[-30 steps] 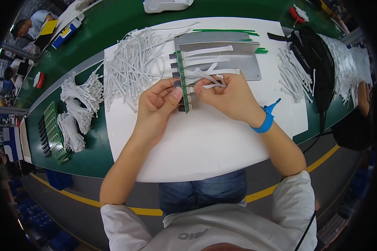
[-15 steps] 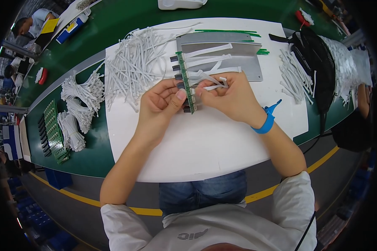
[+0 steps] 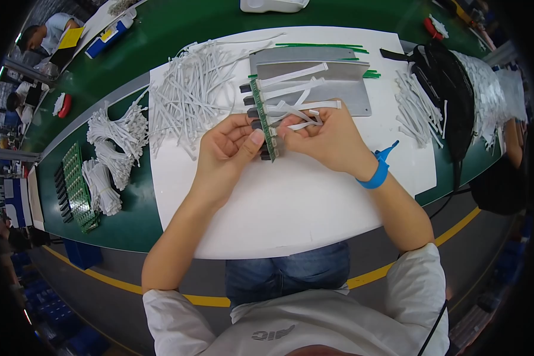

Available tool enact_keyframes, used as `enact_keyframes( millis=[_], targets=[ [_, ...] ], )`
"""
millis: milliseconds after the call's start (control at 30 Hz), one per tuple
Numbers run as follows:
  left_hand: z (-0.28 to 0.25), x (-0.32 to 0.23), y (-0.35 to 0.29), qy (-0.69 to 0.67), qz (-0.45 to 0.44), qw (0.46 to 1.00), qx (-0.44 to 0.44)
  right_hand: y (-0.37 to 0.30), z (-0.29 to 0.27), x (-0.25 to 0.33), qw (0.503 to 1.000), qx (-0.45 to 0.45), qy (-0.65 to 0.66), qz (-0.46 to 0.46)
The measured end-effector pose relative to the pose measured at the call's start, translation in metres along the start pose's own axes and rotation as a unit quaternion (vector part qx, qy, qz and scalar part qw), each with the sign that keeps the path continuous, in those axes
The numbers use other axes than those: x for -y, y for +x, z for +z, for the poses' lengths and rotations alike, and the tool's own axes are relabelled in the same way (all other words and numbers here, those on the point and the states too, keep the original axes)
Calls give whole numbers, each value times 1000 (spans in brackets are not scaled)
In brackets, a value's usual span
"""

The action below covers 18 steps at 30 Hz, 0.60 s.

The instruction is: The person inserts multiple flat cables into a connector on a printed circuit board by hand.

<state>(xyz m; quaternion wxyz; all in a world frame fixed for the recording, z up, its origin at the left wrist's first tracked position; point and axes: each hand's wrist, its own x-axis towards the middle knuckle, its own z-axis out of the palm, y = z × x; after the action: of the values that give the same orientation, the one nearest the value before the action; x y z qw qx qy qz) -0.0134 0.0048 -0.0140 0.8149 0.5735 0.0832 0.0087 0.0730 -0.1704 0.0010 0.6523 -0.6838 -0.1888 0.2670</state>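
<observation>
A narrow green circuit board (image 3: 260,101) with black connectors along its left side stands between my hands. My left hand (image 3: 226,147) is closed on it, thumb pressing near its lower part. White flat cables (image 3: 293,88) with plugs on their ends run out from the board's right side. My right hand (image 3: 331,139), with a blue wrist strap (image 3: 375,175), pinches a white cable (image 3: 305,124) close against the board; the fingers hide its plug. Behind the cables lies a bent grey metal plate (image 3: 353,98) on the white sheet (image 3: 279,219).
A loose heap of white cables (image 3: 196,83) lies far left, bundled ones (image 3: 115,157) beside green boards (image 3: 77,184) farther left. More cables (image 3: 415,110) and a black bag (image 3: 445,89) are at right. A person (image 3: 47,35) sits across at upper left.
The board's far end has dipped slightly toward me, its cables with it. Both hands keep their grip almost in place. On the green surface beyond, the white device and red items have shifted right.
</observation>
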Motion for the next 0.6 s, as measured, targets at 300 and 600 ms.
enact_keyframes(
  millis=[300, 600],
  targets=[
    [-1, 1, 1, -18, -6, 1000, 6, 0, -1, -1, 1000, -12, -10, -1],
    [-3, 1, 1, -59, -40, 997, 24, 0, -3, 5, 1000, 10, -21, -15]
  ],
)
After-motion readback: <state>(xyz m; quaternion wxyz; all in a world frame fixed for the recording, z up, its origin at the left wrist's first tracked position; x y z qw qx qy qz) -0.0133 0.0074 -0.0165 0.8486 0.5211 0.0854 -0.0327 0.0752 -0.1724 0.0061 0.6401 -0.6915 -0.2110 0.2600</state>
